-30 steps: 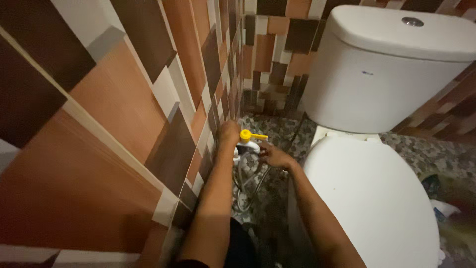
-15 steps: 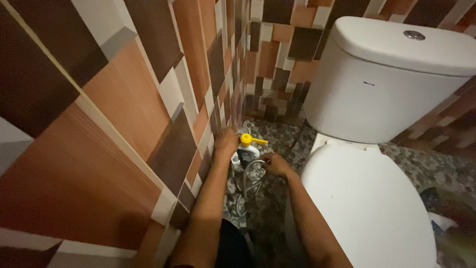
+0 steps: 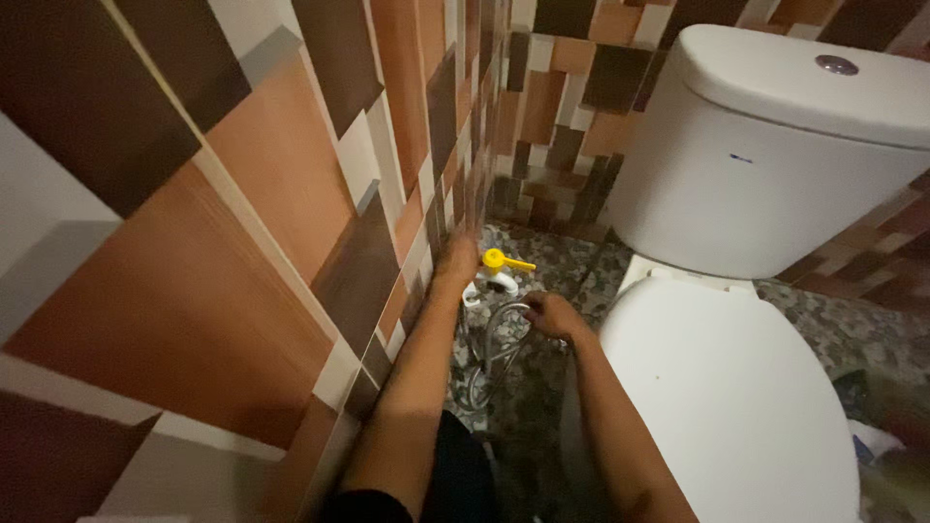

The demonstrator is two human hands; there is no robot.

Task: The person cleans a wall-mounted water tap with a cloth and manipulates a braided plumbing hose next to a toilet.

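Note:
A white wall valve with a yellow lever handle (image 3: pixel 504 261) sticks out low on the tiled wall. My left hand (image 3: pixel 458 260) rests against the wall right beside the valve, touching its white body. My right hand (image 3: pixel 548 315) is closed around a looped metal flexible hose (image 3: pixel 492 344) that hangs below the valve, close to the rim of the toilet. The hose coils down toward the pebbled floor between my forearms.
A white toilet with closed lid (image 3: pixel 722 387) and cistern (image 3: pixel 775 155) fills the right side. Brown, orange and white tiles (image 3: pixel 242 242) cover the wall on the left. Pebble-patterned floor (image 3: pixel 572 257) lies behind the valve. Something white and crumpled (image 3: pixel 877 441) lies at far right.
The view has shifted slightly. My right hand has slid a little along the hose below the valve; my left hand stays at the valve by the wall.

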